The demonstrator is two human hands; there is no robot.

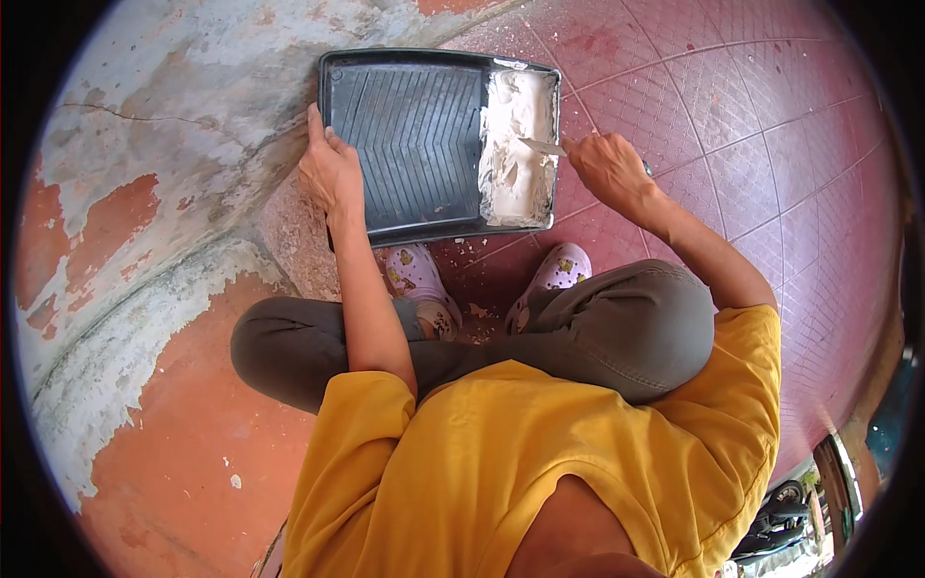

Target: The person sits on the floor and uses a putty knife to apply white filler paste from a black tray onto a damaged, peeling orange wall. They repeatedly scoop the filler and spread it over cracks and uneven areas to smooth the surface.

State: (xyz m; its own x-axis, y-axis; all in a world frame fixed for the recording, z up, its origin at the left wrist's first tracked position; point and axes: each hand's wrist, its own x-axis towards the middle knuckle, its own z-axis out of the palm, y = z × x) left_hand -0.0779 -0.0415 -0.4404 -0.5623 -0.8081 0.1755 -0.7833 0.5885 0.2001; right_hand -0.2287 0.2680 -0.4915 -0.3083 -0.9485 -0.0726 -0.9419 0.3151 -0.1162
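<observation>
Head view: scraper (546,148) at white paste (509,202)

Gripping scraper snugly in right hand (612,169), with paste just left of that hand. Holding black tray (409,144) by its edge in left hand (332,169), extending rightward from it. Judgement: brace tray firmly, keep scraper low, use short strokes.

Tray (400,144) ahead, shoes (419,273) behind

The left hand (332,171) is at the tray's left edge; the right hand (609,173), just beyond its right edge, holds a scraper (545,147) — its blade over the paste (520,101) in the tray's right end. Plasterwork (193,72) lies left, tiled floor (737,125) right.
</observation>
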